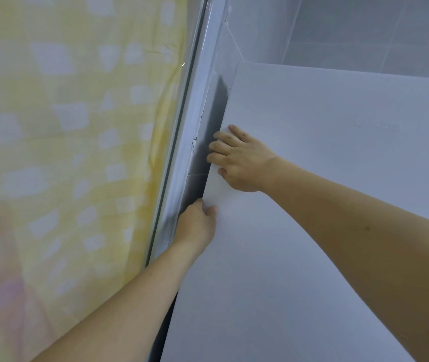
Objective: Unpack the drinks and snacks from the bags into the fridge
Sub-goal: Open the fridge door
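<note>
Hands first: both are up against the left edge of a tall white fridge, whose flat pale face fills the right half of the view. The right hand lies higher, palm on the white surface, with its fingers curled over the edge into the dark gap beside it, so it grips that edge. The left hand sits just below it, coming up from the lower left; its thumb rests on the white face and the rest of the fingers go round the edge out of sight, so it too holds the edge. The two hands are near each other but not touching.

Beside the fridge's edge runs a narrow dark gap, and past that a pale wall strip with chipped, cracked paint near the level of the upper hand. Left of the strip stands a glass pane with a shiny frame, and behind it hangs a yellow curtain patterned with white patches. Grey wall tiles show above the top of the fridge at the upper right.

Whether the white face is a door or the side of the cabinet I cannot tell. Bare forearms reach in from the bottom of the view.
</note>
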`<state>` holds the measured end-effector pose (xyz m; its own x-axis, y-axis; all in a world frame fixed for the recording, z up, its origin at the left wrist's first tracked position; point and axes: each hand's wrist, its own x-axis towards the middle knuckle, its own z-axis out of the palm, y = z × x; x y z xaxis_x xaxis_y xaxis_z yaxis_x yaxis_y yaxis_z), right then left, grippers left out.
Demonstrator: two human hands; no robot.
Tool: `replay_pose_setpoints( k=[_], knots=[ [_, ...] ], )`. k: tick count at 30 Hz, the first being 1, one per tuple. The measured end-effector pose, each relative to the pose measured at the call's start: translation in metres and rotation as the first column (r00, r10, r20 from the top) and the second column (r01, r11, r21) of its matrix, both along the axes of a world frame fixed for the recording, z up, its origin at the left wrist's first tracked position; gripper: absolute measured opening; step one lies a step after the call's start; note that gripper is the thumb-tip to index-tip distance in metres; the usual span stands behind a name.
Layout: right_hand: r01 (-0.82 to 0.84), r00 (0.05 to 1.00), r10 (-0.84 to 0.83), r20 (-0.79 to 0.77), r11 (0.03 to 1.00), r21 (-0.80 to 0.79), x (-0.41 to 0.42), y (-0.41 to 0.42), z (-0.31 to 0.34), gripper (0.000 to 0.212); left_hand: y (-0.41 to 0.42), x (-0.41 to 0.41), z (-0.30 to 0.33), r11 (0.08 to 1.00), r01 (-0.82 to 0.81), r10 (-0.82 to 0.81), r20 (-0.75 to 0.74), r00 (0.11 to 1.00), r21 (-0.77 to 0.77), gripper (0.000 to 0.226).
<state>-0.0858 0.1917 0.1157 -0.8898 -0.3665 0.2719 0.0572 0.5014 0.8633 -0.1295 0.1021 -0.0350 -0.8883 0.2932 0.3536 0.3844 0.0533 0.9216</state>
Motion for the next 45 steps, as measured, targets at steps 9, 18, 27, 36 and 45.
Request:
replay_pose_setpoints(
  k=[9,18,27,36,45],
  knots=[
    [-0.083,0.996,0.083,-0.021,0.997,-0.005,0.022,-0.017,-0.006,0.051,-0.027,0.022,-0.004,0.996,-0.085,0.085,-0.076,0.993,0.008,0.029],
    [-0.181,0.981,0.183,-0.068,0.983,0.03,0.078,-0.055,-0.011,0.051,-0.081,0.083,-0.005,0.985,-0.169,0.171,-0.067,0.983,0.036,0.031],
    [-0.431,0.888,0.432,-0.157,0.901,0.042,0.152,-0.091,-0.019,0.045,-0.138,0.166,-0.004,0.97,-0.243,0.243,-0.047,0.969,0.011,0.022],
    [-0.622,0.745,0.629,-0.221,0.775,0.11,0.228,-0.108,-0.02,0.039,-0.17,0.252,-0.003,0.953,-0.301,0.298,-0.067,0.952,-0.035,0.016],
    [-0.549,0.807,0.559,-0.19,0.829,0.109,0.276,-0.116,-0.022,0.041,-0.181,0.306,-0.009,0.954,-0.297,0.292,-0.093,0.952,-0.045,0.024]
  ],
)
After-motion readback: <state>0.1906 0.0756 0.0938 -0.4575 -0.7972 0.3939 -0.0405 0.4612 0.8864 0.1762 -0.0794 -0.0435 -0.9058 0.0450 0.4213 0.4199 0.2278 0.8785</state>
